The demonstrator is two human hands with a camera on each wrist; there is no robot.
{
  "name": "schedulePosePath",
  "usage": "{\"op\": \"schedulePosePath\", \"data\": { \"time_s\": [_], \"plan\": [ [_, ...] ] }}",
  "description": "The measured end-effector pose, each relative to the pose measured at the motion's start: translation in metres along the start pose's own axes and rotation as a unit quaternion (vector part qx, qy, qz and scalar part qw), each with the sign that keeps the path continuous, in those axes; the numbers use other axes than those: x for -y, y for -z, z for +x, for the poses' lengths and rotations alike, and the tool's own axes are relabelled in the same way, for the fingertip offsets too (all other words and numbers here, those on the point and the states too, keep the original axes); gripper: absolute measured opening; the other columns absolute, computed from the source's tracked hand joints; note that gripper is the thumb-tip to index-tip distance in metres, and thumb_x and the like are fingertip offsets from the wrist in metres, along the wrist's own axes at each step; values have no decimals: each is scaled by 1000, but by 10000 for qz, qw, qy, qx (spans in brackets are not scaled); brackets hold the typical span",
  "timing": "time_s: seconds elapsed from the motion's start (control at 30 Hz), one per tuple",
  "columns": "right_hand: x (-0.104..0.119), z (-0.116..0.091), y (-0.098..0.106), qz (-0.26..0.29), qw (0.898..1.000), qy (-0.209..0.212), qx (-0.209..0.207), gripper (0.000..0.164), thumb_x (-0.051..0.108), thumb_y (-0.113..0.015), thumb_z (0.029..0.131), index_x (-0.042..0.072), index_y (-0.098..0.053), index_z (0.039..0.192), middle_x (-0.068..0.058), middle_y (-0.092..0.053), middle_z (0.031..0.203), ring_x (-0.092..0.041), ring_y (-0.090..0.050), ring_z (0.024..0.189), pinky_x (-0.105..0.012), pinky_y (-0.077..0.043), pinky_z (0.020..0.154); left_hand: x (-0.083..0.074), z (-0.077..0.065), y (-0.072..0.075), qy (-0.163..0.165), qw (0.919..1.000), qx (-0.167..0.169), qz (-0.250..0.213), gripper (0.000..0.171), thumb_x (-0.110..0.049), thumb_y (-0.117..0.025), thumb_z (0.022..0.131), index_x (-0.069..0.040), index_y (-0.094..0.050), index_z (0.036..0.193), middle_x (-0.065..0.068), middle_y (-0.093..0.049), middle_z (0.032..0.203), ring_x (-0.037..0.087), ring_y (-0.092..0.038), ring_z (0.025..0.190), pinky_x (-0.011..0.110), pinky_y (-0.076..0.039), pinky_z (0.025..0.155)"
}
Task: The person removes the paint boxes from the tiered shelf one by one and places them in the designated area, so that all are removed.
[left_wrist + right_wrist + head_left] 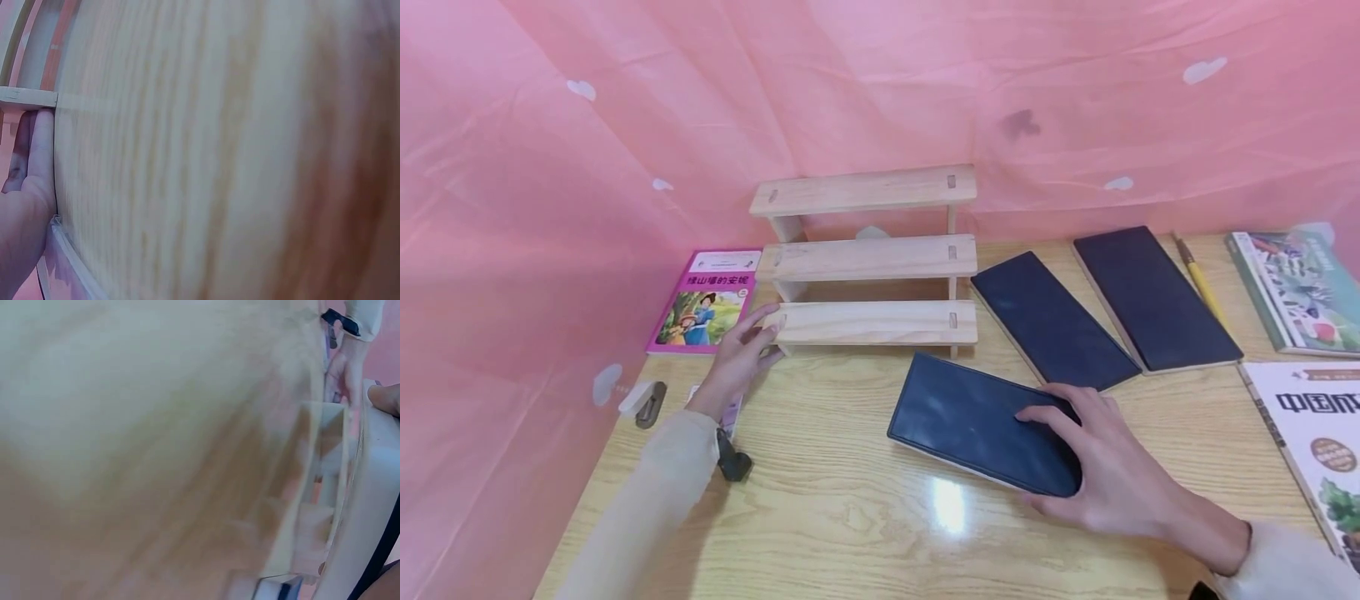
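A pale wooden three-tier rack (pixel 876 323) stands against the pink cloth. My left hand (pixel 737 358) rests its fingertips at the left end of the rack's lowest shelf; in the left wrist view its fingers (pixel 41 150) lie fairly straight along the tabletop, up to the wood. In front of the rack, my right hand (pixel 1097 462) grips the right end of a navy rectangular board (pixel 970 417), thumb and fingers spread across it. This board is tilted, its pale underside (pixel 378 469) showing in the right wrist view. Two similar navy boards (pixel 1052 317) (pixel 1157 296) lie right of the rack.
A pink-edged picture book (pixel 707 304) lies left of the rack, with a small grey object (pixel 651 406) nearer me. To the right are a yellow-handled brush (pixel 1201 279), a green-covered book (pixel 1303 287) and a white book (pixel 1318 450). Pink cloth (pixel 880 92) hangs behind.
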State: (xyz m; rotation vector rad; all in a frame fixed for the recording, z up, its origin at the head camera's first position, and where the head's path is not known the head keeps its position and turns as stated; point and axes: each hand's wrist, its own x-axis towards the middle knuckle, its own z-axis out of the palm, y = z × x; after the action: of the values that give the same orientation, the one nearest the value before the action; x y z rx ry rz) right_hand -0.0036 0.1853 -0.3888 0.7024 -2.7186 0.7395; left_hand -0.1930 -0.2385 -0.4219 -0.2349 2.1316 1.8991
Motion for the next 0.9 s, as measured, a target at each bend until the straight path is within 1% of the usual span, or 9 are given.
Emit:
{"op": "schedulePosePath", "data": {
  "time_s": [0.13, 0.27, 0.5, 0.73, 0.9],
  "plan": [
    [-3, -9, -5, -62, 9999, -121, 38, 73, 52, -79, 51, 25, -55, 115, -10, -42, 124, -28, -37, 111, -44, -28, 83, 1, 0, 3, 5, 10000, -16, 62, 42, -33, -59, 86, -35, -49, 127, 10, -35, 131, 28, -43, 119, 30, -50, 85],
    [-5, -16, -12, -77, 9999, -120, 20, 73, 53, -79, 51, 24, -55, 114, -12, -42, 122, -28, -38, 109, -44, -27, 82, 3, 1, 5, -51, 10000, 26, 7, 41, -32, -58, 87, -34, -49, 127, 11, -34, 131, 29, -43, 119, 30, -50, 85],
    [-8, -24, -21, -114, 9997, -207, 20, 73, 55, -79, 52, 25, -55, 114, -12, -43, 121, -26, -38, 107, -42, -27, 80, 5, 1, 5, -73, 9999, 56, 40, 43, -34, -58, 86, -35, -49, 127, 11, -34, 130, 29, -43, 119, 30, -49, 85],
    [-9, -28, -25, -201, 9997, -103, 12, 74, 56, -78, 52, 21, -55, 114, -14, -42, 121, -30, -38, 108, -43, -27, 79, 5, 2, 5, -47, 9999, 89, 58, 44, -35, -59, 85, -35, -48, 128, 11, -35, 130, 29, -44, 118, 29, -50, 84],
    [-11, -31, -27, -360, 9991, -150, 148, 77, 56, -77, 53, 20, -54, 117, -16, -40, 123, -35, -36, 111, -47, -27, 83, 4, 1, 4, -51, 9999, 127, 34, 44, -34, -59, 85, -35, -48, 128, 11, -35, 129, 29, -44, 118, 29, -50, 84]
  ]
}}
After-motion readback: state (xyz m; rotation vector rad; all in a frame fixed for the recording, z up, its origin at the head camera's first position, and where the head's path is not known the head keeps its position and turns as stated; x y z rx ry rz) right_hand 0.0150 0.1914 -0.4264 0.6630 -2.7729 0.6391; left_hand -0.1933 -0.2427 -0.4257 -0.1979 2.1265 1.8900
